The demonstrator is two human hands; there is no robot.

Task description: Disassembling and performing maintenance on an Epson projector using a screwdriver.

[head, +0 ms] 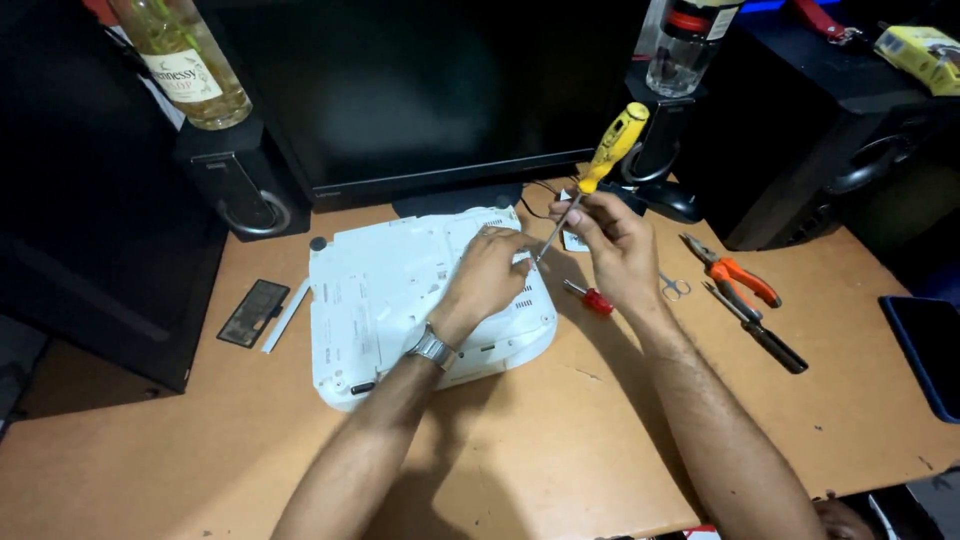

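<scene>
A white plastic device lies upside down on the wooden desk. My left hand, with a metal wristwatch on the wrist, rests on the device's right rear part, fingers curled near its edge. My right hand holds a yellow-handled screwdriver by its shaft, handle up and tilted right, its tip pointing down toward the device's right edge by my left fingertips.
A small red-handled screwdriver, small scissors, orange-handled pliers and a black-handled tool lie right of the device. A black cover plate lies left. A monitor, speakers and bottles stand behind.
</scene>
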